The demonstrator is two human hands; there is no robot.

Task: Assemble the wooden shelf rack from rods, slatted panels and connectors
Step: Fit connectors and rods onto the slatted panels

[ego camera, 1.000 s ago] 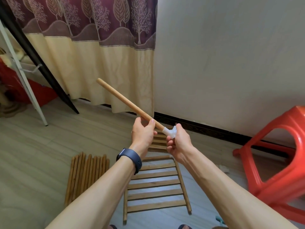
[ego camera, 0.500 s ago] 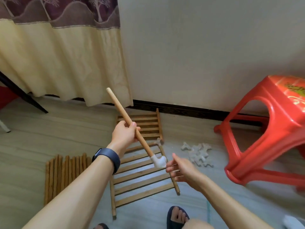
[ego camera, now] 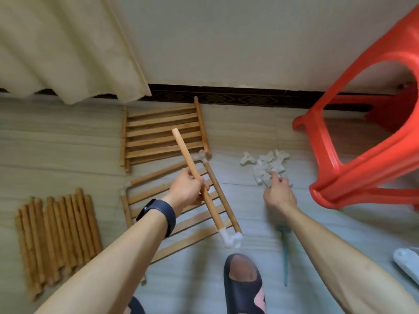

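Observation:
My left hand (ego camera: 186,190) grips a wooden rod (ego camera: 184,152) near its middle, and a white connector (ego camera: 230,239) caps the rod's near end. My right hand (ego camera: 279,193) reaches over the pile of white connectors (ego camera: 265,163) on the floor, its fingertips at the pile's near edge; whether they pinch one is hidden. Below the rod lies a slatted panel (ego camera: 172,223) framed by rods joined with a corner connector (ego camera: 202,156). A second slatted panel (ego camera: 163,132) lies by the wall. A bundle of loose rods (ego camera: 56,234) lies at the left.
A red plastic stool (ego camera: 367,141) stands close on the right beside the connector pile. A cream curtain (ego camera: 68,46) hangs at the upper left. My dark slipper (ego camera: 243,284) is at the bottom, a teal tool (ego camera: 285,257) lies on the floor beside it.
My right hand let go of the connector on the rod and moved right to the connector pile. My head tilted down. The left hand kept hold of the rod.

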